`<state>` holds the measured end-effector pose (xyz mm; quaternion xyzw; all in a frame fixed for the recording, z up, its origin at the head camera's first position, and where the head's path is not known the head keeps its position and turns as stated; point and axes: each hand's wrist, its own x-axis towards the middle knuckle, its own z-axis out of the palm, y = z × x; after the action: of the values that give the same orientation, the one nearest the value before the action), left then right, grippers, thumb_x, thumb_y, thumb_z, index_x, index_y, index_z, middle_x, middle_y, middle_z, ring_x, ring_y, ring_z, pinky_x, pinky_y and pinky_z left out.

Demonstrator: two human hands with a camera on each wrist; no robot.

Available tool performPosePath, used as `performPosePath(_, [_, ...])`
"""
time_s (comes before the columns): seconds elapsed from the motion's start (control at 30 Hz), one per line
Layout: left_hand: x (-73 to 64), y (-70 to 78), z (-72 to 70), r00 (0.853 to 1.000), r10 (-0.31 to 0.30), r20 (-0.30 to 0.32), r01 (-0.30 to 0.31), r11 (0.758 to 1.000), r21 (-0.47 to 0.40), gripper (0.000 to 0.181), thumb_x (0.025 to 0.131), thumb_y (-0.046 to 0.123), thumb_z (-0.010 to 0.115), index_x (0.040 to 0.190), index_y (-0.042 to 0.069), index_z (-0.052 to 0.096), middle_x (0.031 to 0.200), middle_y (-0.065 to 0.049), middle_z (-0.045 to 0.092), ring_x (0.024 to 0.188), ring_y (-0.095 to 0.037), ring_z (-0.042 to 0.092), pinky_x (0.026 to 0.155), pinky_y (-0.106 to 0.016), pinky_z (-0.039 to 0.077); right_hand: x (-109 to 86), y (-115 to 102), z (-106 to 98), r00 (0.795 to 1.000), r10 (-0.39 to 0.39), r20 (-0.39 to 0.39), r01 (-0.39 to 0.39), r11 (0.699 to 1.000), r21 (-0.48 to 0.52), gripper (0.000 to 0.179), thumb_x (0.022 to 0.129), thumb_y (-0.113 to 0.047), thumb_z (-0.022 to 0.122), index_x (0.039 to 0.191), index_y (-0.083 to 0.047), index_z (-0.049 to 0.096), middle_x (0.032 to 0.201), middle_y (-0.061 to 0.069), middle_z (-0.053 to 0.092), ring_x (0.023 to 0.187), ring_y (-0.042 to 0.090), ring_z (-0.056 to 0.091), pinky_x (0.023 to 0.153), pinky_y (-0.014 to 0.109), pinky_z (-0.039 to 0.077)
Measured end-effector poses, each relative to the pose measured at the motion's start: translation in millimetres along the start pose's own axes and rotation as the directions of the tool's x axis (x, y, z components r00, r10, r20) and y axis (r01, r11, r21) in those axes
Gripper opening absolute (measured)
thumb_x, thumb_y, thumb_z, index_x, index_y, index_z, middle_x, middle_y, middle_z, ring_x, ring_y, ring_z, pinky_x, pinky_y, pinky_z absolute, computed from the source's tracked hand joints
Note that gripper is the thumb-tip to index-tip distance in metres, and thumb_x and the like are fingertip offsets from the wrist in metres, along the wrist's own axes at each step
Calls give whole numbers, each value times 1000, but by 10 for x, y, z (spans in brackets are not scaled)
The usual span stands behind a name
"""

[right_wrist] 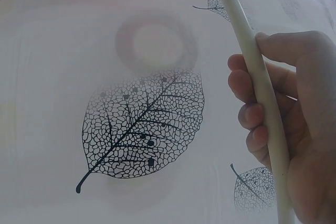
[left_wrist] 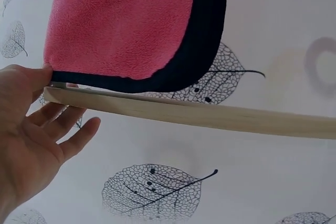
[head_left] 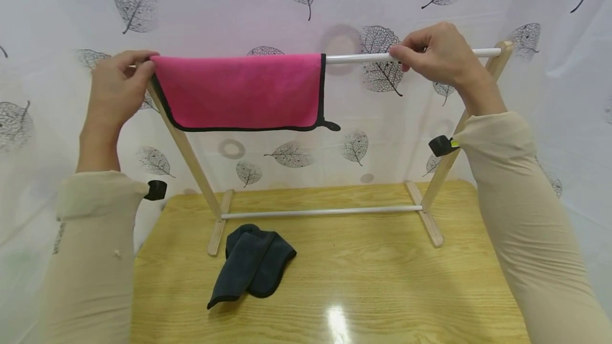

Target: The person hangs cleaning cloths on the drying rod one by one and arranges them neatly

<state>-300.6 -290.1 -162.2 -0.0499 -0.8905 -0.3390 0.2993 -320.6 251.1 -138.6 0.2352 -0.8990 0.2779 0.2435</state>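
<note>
A pink cloth [head_left: 239, 94] with black edging hangs folded over the left part of a white rail [head_left: 356, 59], its small black loop dangling at the lower right corner. At the rail's left end my left hand [head_left: 117, 86] pinches the cloth's upper corner between thumb and fingers, right by the top of the wooden post [left_wrist: 184, 107]. My right hand [head_left: 437, 54] grips the bare rail farther right, with thumb on one side and fingers curled round it, as the right wrist view shows. A dark grey cloth [head_left: 253, 261] lies crumpled on the table below.
The rack stands on wooden feet [head_left: 425, 216] at the back of the yellow wood-grain table [head_left: 363, 280]. A lower white bar [head_left: 320, 211] joins its two sides. Close behind hangs a pale curtain [head_left: 201, 9] printed with leaves.
</note>
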Motion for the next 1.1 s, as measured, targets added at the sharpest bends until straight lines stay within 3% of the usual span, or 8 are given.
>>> performPosePath(0.17, [5, -64, 38, 999, -42, 3, 43, 992, -118, 48, 106, 34, 50, 151, 17, 55, 149, -7, 55, 109, -6, 59, 90, -19, 44, -2, -2, 5, 1000, 14, 0, -14, 1000, -7, 35, 99, -35, 70, 79, -7, 77, 62, -10, 63, 54, 13, 37, 48, 25, 26])
performPosePath(0.27, [7, -104, 72, 997, -76, 30, 81, 957, -278, 46, 107, 29, 51, 151, 15, 54, 139, -7, 58, 102, -8, 59, 89, -19, 46, -2, 0, 6, 1000, 23, 0, -23, 1000, -8, 36, 98, -37, 70, 80, -6, 77, 63, -10, 63, 55, 14, 37, 49, 26, 26])
performPosePath(0.33, [3, -138, 101, 994, -90, 54, 105, 898, -427, 44, 108, 26, 54, 150, 14, 55, 131, -6, 59, 97, -9, 58, 85, -18, 48, -2, 1, 7, 1000, 27, -1, -27, 1000, -7, 36, 98, -37, 70, 80, -6, 77, 63, -10, 63, 55, 14, 37, 49, 26, 26])
performPosePath(0.4, [-6, -169, 133, 993, -94, 76, 120, 813, -570, 42, 107, 24, 56, 148, 13, 55, 127, -5, 60, 96, -12, 59, 82, -17, 50, -3, 0, 8, 1000, 28, -3, -29, 1000, -5, 35, 98, -36, 70, 80, -7, 77, 63, -10, 63, 55, 14, 38, 49, 26, 26])
performPosePath(0.53, [-25, -212, 192, 991, -105, 85, 133, 657, -742, 40, 106, 24, 59, 145, 14, 59, 125, -5, 60, 100, -14, 59, 80, -18, 53, -5, -5, 7, 1000, 30, -3, -30, 1000, -6, 35, 98, -37, 70, 80, -7, 78, 63, -10, 63, 55, 14, 38, 49, 26, 26])
performPosePath(0.67, [-41, -229, 226, 993, -104, 49, 102, 593, -799, 37, 106, 21, 60, 141, 12, 62, 122, -5, 59, 97, -15, 60, 76, -19, 54, -11, -12, 9, 999, 32, 1, -32, 999, -16, 36, 98, -38, 69, 83, -6, 78, 64, -10, 64, 55, 14, 38, 49, 26, 27])
performPosePath(0.83, [-38, -232, 299, 997, -82, -15, 35, 576, -816, 29, 106, 18, 60, 132, 10, 67, 115, -6, 58, 90, -15, 59, 74, -20, 54, -14, 6, -2, 1000, 26, 0, -26, 999, -25, 34, 99, -37, 69, 89, -6, 79, 67, -12, 66, 56, 13, 41, 50, 25, 29])
performPosePath(1.1, [-47, -229, 364, 994, -61, -90, -29, 654, -756, 28, 106, 20, 59, 131, 9, 68, 112, -5, 58, 85, -15, 59, 76, -21, 53, -10, 75, 50, 989, -39, -143, 45, 998, 39, 25, 97, -24, 72, 99, -1, 81, 67, -19, 63, 59, 9, 47, 53, 20, 33])
